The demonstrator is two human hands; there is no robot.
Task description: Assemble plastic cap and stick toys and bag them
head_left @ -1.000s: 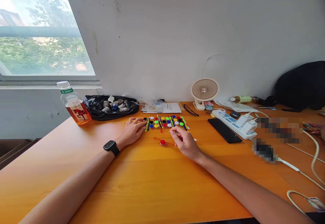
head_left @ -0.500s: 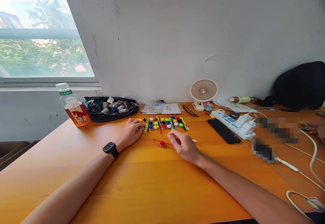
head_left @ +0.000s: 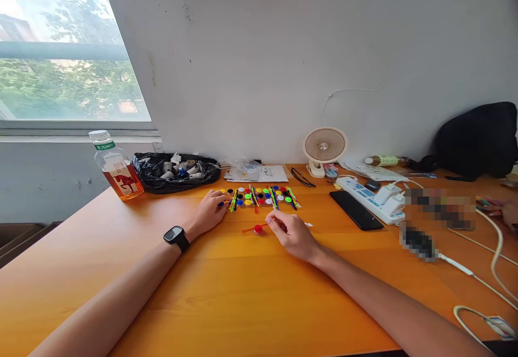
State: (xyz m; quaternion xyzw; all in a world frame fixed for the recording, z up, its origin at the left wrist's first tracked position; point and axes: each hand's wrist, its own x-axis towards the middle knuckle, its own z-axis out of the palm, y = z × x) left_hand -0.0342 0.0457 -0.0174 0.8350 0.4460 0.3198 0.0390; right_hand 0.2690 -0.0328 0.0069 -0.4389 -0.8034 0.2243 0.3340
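Rows of small coloured discs and thin coloured sticks (head_left: 261, 196) lie on the orange table (head_left: 243, 292) near the wall. My left hand (head_left: 210, 211), a black watch on its wrist, rests at the left end of the rows with its fingers curled on a blue piece. My right hand (head_left: 292, 233) sits just in front of the rows, fingers pinched on a thin red stick (head_left: 253, 228). The stick points left past a loose red disc (head_left: 258, 229). A small white piece (head_left: 309, 224) lies right of that hand.
A tea bottle (head_left: 115, 167) and a black bag of small parts (head_left: 176, 171) stand at the back left. Papers, glasses (head_left: 302, 176), a small fan (head_left: 325, 146), a phone (head_left: 356, 209), a power strip (head_left: 374, 192) and cables fill the right. Another person's hand (head_left: 509, 214) shows at the far right edge.
My right hand has drawn back slightly from the rows and now pinches the red stick, which has swung to point left. My left hand has stayed at the rows' left end.
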